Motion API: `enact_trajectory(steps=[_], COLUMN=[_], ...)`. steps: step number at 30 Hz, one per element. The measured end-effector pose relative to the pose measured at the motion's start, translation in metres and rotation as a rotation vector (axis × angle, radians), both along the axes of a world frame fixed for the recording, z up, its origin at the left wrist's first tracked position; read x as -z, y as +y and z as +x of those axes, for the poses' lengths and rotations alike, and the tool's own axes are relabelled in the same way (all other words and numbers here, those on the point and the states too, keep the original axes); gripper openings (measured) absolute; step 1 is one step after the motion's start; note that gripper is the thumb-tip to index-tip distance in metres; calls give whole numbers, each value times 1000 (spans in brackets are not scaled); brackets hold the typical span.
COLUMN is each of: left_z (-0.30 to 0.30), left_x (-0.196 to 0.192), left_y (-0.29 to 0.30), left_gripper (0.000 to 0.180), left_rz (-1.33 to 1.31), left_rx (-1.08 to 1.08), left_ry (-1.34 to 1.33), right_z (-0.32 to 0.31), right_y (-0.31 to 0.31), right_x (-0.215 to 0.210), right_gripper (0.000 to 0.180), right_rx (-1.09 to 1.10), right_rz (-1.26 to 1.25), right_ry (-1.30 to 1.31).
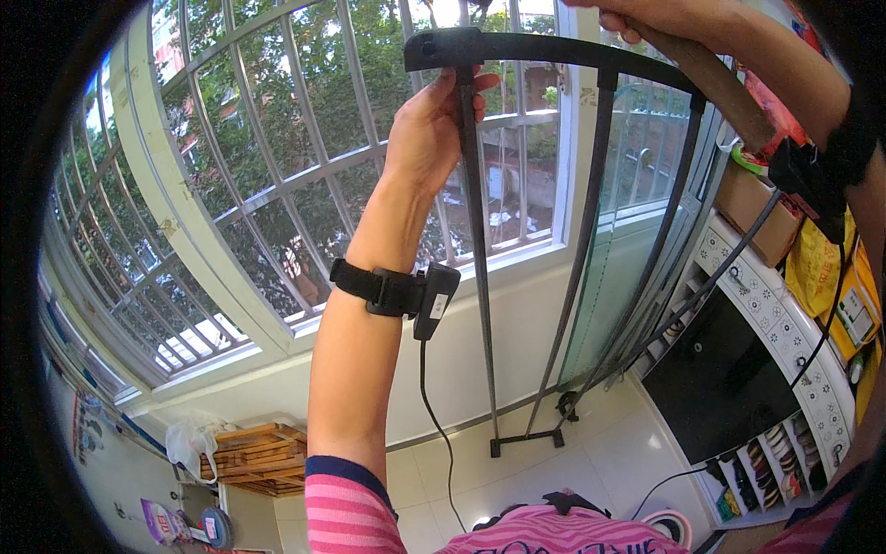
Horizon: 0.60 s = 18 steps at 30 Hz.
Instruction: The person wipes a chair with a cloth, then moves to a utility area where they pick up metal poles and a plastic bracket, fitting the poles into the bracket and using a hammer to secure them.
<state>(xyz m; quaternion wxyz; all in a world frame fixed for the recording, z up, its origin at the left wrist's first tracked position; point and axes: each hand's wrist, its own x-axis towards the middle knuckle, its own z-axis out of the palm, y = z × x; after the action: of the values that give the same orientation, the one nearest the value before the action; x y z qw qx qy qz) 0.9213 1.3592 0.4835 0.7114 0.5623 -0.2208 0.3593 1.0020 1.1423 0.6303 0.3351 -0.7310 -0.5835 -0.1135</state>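
Holding a dark metal rack [591, 212] upright before the barred window [277, 175], your left hand [429, 129] wraps one vertical bar below the top rail; your right hand [646, 18] closes over that rail. Its feet already rest on the floor, though you haven't let go.

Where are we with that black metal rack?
Done: the black rack is lifted, feet off the floor. In hand: left hand grips an upright bar, right hand holds the curved top rail. Left: it isn't set down anywhere yet.
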Motion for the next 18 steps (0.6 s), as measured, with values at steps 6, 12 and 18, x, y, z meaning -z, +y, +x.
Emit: enact_trajectory(steps=[6,12,18], left_z=[5,5,0], left_x=[0,1,6], left_y=[1,1,4], left_gripper=[33,34,36], left_rz=[-23,-73,-67], left_rx=[21,-1,-37], left_ry=[2,-9,14], right_z=[-17,-9,2], right_y=[-9,-14,-14], right_x=[-6,1,-1], right_gripper=[63,62,62], right_rx=[-30,-17,69], right_rz=[5,-81,-44], right_ry=[-66,-82,19])
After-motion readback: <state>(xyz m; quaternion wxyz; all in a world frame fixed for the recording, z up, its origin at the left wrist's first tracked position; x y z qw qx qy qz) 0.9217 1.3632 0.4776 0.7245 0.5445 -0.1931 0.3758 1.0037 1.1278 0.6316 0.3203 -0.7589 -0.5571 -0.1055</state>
